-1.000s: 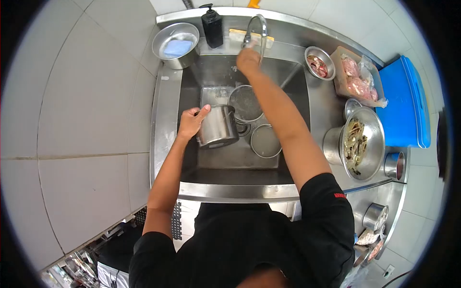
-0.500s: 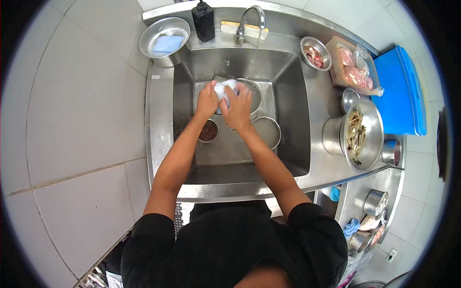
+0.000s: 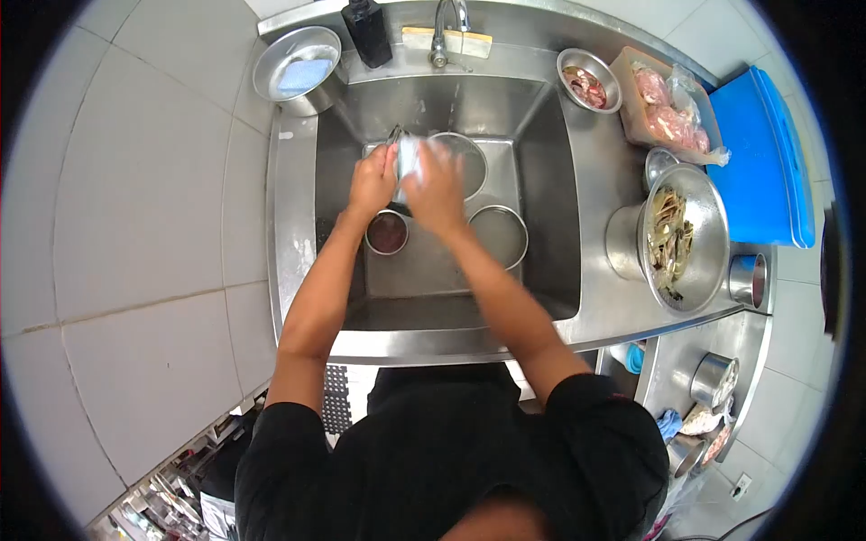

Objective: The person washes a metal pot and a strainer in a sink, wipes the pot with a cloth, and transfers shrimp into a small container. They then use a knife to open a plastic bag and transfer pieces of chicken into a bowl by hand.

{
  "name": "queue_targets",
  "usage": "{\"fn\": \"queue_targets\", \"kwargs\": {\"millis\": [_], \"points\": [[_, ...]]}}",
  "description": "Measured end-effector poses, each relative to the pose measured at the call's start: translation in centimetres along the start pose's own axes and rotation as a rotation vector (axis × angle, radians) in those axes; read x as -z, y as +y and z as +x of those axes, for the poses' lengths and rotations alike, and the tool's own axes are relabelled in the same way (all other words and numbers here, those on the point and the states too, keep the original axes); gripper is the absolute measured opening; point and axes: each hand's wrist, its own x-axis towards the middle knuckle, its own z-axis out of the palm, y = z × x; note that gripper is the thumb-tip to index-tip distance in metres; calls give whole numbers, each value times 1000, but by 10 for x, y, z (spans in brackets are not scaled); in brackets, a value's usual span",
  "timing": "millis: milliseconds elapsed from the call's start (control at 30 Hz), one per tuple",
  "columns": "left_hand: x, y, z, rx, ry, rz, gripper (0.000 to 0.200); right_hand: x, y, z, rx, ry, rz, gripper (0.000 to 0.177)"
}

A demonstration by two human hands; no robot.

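Both hands are over the deep steel sink (image 3: 541, 298). My left hand (image 3: 371, 185) is closed around a dark, metal-looking piece (image 3: 397, 134) that is mostly hidden by the fingers. Motion smears my right hand (image 3: 436, 191), which presses a white, soapy-looking cloth (image 3: 409, 157) against the held piece. Whether this is a cloth or a sponge is hard to tell. Beneath the hands are a large round metal rim (image 3: 484, 171), a second round vessel (image 3: 525, 236) and a small round bowl with reddish-brown contents (image 3: 388, 233).
At the back left are a metal bowl with a blue sponge (image 3: 304, 76) and a black pump bottle (image 3: 367, 36). The faucet (image 3: 439, 50) is behind the sink. On the right are a meat bowl (image 3: 586, 86), a bin of bagged meat (image 3: 663, 113), a colander (image 3: 708, 243) and a blue box (image 3: 762, 162).
My hands have shifted slightly left, and the white cloth now lies more upright between them. The stream of water seen earlier under the faucet no longer shows. The camera view has shifted a little.
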Motion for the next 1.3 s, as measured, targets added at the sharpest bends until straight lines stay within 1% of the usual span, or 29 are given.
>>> {"fn": "queue_targets", "kwargs": {"millis": [67,100,133,200,267,333,367,400,433,467,500,567,633,667,700,733,767,800,833,933,967,1000,1033,1067,1100,1133,1167,1233,1300], "points": [[15,12,-7,37,-87,-45,28,-6,42,40,-434,-485,589,44],[14,18,-12,9,18,-157,33,-9,63,58,-712,-686,821,42],[11,18,-11,3,20,-148,33,-8,82,73,-968,-869,1089,40],[-1,4,-8,423,250,-628,36,-29,110,54,-1004,-823,1350,37],[-19,-24,-13,736,327,-1144,28,-9,92,26,-1123,-509,1762,42],[-42,-21,-9,933,480,-1262,28,-59,103,-28,-1014,-138,1508,47],[-45,-3,-6,920,475,-1363,23,-92,111,-59,-956,59,1326,53],[-48,16,-3,910,469,-1463,19,-76,95,-63,-705,55,968,55],[-56,23,-1,900,478,-1347,16,-60,78,-66,-509,115,572,56],[-60,21,-3,870,424,-1256,14,-39,56,-54,-372,211,335,55],[-64,20,-4,839,374,-1163,14,-19,47,-38,-377,219,321,55],[-59,26,-10,729,186,-923,15,8,35,-12,-41,-14,137,46],[-44,11,-10,517,-3,-699,15,1,51,14,61,-124,261,40],[-39,-5,-8,389,-40,-629,16,-8,65,31,28,-247,357,39],[-25,4,-4,403,-162,-619,18,-16,86,55,52,-484,416,36],[-17,12,-4,418,-285,-607,20,-17,102,71,-191,-746,633,36],[-17,19,-5,485,-140,-716,21,-19,118,74,-596,-920,949,36],[-19,14,-4,508,-28,-752,19,-24,130,68,-934,-903,1224,36],[-23,1,-5,580,88,-817,18,-27,134,55,-1162,-741,1440,37],[-46,-22,-18,781,387,-1121,15,-11,89,-1,-1078,-38,1670,54],[-53,-26,-22,839,397,-1117,24,-7,69,-13,-1085,-44,1665,54],[-61,-31,-26,896,408,-1114,35,-2,48,-21,-977,31,1408,55],[-58,-23,-21,1019,375,-983,36,3,32,-23,-860,115,1141,58],[-58,-20,-18,1015,349,-923,35,4,25,-22,-744,202,862,61],[-58,-17,-14,1011,324,-862,35,-19,39,-27,-522,322,527,72],[-55,-9,-8,911,335,-859,34,-8,39,-18,-260,281,231,74],[-52,-1,-2,811,346,-856,34,-12,44,-7,-159,224,280,65],[-39,17,7,735,375,-828,32,1,47,23,-76,-29,410,57],[-28,13,9,674,297,-709,33,-12,61,54,-215,-181,656,49]]}}
